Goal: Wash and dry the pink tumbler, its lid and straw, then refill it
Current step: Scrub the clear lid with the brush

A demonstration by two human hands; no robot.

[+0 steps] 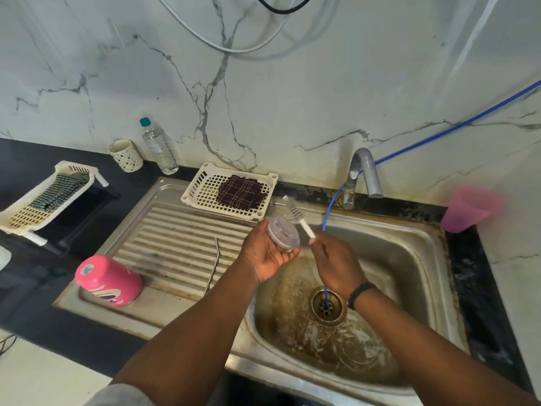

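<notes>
The pink tumbler [109, 280] stands upside down at the near left end of the steel drainboard [175, 244]. My left hand [268, 253] holds the clear round lid [283, 232] over the sink's left edge. My right hand [333, 263] grips the white handle of a small bristle brush [298, 216], whose bristles lie against the top of the lid. A thin bent metal straw [213, 266] lies on the drainboard ridges.
The sink basin [409, 259] has a drain [328, 306] with a blue hose [329, 206] running into it, and a steel tap [363, 174] behind. A white basket [202, 186] holds a dark cloth [241, 191]. A pink cup [468, 209], water bottle [159, 146], patterned cup [126, 155] and second basket [44, 197] stand around.
</notes>
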